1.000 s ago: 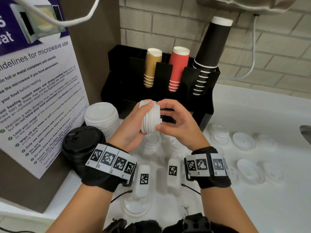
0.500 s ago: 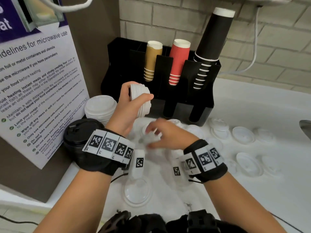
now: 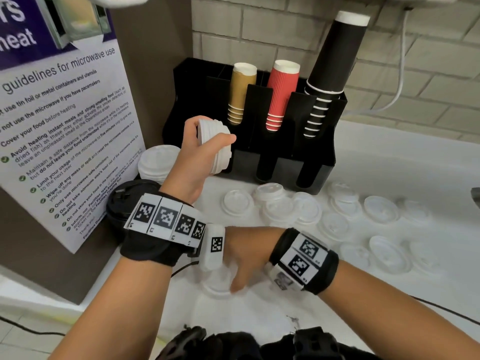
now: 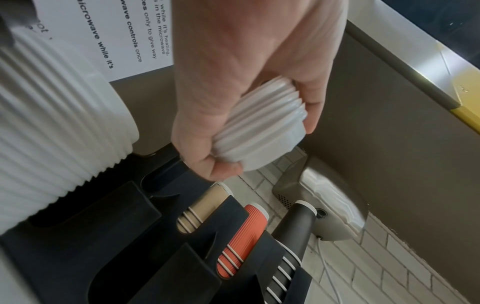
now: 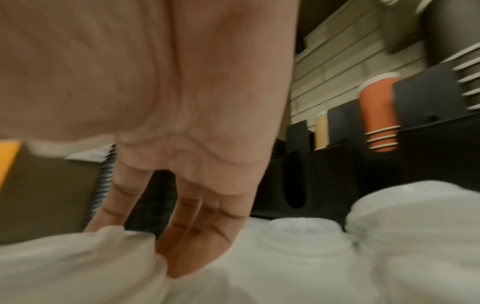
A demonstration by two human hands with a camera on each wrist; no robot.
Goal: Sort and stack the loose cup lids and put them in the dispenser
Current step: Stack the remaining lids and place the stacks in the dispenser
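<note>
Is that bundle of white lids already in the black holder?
Out. The left hand grips the lid stack in front of the black holder.

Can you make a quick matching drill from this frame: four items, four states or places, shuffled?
Items:
1. small lid stack
2. red cups
3. black lids
4. right hand

States or places:
A. middle slot of the black dispenser
B. fingers straight, down at a loose lid on the counter
C. held in the left hand
D. stacked by the poster

Pairs: 1-C, 2-A, 3-D, 4-B
</note>
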